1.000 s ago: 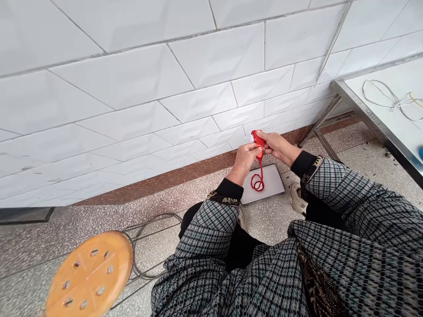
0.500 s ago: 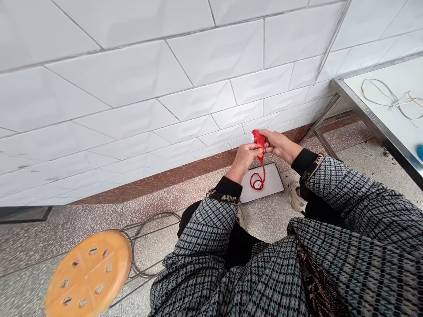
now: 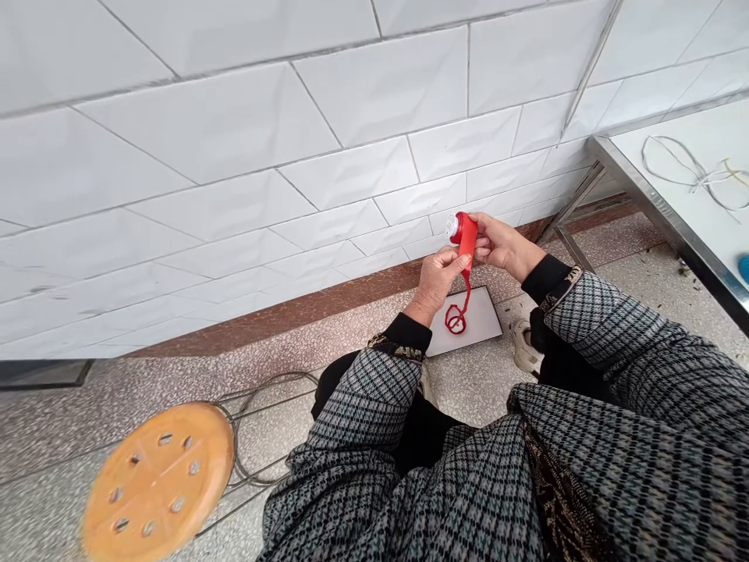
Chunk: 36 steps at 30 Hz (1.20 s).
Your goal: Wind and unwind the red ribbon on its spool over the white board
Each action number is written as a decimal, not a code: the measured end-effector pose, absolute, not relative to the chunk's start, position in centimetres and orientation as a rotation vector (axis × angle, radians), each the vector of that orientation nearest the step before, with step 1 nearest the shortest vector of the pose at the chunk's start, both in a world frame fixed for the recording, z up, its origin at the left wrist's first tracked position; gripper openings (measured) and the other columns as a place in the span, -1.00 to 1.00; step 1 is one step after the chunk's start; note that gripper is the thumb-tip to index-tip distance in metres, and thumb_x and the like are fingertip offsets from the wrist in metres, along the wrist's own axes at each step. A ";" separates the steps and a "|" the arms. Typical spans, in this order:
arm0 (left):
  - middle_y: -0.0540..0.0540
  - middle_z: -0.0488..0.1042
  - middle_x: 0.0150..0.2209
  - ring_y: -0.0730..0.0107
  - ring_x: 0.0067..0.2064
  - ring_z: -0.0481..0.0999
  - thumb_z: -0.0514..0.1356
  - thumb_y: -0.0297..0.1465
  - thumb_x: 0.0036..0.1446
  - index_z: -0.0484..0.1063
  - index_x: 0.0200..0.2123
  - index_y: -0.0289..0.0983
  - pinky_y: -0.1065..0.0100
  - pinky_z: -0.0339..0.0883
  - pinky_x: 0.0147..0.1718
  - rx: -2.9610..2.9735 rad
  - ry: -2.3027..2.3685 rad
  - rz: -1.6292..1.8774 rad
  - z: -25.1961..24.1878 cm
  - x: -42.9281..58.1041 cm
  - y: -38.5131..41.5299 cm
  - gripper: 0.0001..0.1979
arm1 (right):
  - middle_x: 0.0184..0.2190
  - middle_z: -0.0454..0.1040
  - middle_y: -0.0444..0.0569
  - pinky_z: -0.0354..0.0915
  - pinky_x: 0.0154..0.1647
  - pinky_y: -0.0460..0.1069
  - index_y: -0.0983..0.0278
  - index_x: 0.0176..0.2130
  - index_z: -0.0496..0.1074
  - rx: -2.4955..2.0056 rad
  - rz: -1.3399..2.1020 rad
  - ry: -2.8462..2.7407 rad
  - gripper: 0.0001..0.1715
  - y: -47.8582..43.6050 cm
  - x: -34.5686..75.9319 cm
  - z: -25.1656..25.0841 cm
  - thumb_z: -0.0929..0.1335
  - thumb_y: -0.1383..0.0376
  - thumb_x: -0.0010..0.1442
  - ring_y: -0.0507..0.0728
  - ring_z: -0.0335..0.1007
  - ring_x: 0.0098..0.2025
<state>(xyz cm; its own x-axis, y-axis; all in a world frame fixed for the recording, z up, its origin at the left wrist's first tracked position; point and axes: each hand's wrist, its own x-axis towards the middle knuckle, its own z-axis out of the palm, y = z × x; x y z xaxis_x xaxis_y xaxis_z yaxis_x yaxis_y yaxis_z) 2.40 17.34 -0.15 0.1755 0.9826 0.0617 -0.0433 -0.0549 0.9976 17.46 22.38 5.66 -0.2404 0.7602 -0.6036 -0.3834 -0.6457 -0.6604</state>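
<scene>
Ribbon, red, is pinched b/w our L fingers & R fingers by its roll (loose end loops over a white panel), so we're prob. straightening it, & next move calls for firm, steady pinches w/ even tension.

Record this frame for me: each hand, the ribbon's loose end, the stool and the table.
Left hand: pinching red ribbon
Right hand: holding the same ribbon near its roll
Loose end: hanging, curled, seen against white board; contact unclear
Stool: orange seat with holes, picture left
Table: metal-edged, picture right, pale cord on top
</scene>
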 end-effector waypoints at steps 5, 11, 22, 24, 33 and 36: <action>0.02 0.33 -0.54 0.44 -0.44 0.34 0.36 -0.24 0.06 0.10 -0.67 -0.20 0.32 0.20 -0.35 1.273 1.035 1.213 -0.3 2.3 17.1 -0.49 | -0.70 0.09 -0.34 -0.27 -0.72 -0.25 0.23 -0.38 0.17 -1.150 2.028 -0.278 -0.61 21.7 18.1 6.7 0.21 0.38 0.55 -0.16 -0.32 -0.71; 0.10 0.18 -0.64 0.55 -0.55 0.11 0.45 -0.07 -0.01 0.10 -0.66 -0.20 0.37 0.01 -0.48 1.154 1.006 1.121 -0.7 2.7 16.7 -0.39 | -0.69 0.07 -0.33 -0.26 -0.73 -0.23 0.23 -0.36 0.20 -1.185 2.049 -0.218 -0.66 20.6 18.1 7.8 0.24 0.40 0.50 -0.15 -0.32 -0.70; 0.08 0.16 -0.62 0.49 -0.50 0.08 0.38 0.03 0.09 0.18 -0.65 -0.21 0.34 0.05 -0.43 1.346 1.111 1.087 0.1 1.5 16.6 -0.41 | -0.68 0.14 -0.30 -0.26 -0.74 -0.23 0.26 -0.35 0.27 -1.201 1.984 -0.266 -0.67 20.6 18.4 7.5 0.23 0.40 0.51 -0.14 -0.37 -0.69; 0.08 0.17 -0.61 0.48 -0.49 0.10 0.37 -0.02 0.10 0.20 -0.64 -0.21 0.33 0.06 -0.42 1.381 1.152 1.106 0.3 1.4 16.5 -0.44 | -0.68 0.17 -0.28 -0.26 -0.75 -0.23 0.26 -0.37 0.26 -1.198 1.972 -0.263 -0.65 20.6 18.4 7.4 0.23 0.39 0.52 -0.14 -0.38 -0.69; 0.16 0.30 -0.63 0.48 -0.56 0.24 0.37 -0.33 0.10 0.35 -0.35 -0.17 0.37 0.11 -0.47 1.240 1.183 1.076 -0.8 1.0 16.8 -0.78 | -0.67 0.07 -0.30 -0.24 -0.75 -0.23 0.25 -0.32 0.27 -1.228 2.064 -0.260 -0.71 20.0 18.4 7.7 0.24 0.41 0.50 -0.12 -0.35 -0.68; 0.22 0.25 -0.65 0.47 -0.57 0.21 0.46 -0.38 0.02 0.48 0.02 -0.16 0.37 0.11 -0.46 1.246 1.185 1.058 -0.3 0.2 16.9 -0.53 | -0.65 0.11 -0.28 -0.24 -0.76 -0.24 0.26 -0.30 0.31 -1.258 2.113 -0.287 -0.77 19.8 18.6 7.8 0.26 0.43 0.45 -0.13 -0.34 -0.68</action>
<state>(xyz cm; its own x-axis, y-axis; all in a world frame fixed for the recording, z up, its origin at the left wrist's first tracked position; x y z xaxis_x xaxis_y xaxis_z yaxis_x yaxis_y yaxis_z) 0.20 16.93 -0.33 0.1132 0.9914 -0.0653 0.0469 0.0603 0.9971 18.61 19.84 7.79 -0.3256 0.6323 -0.7029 -0.4216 -0.7626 -0.4907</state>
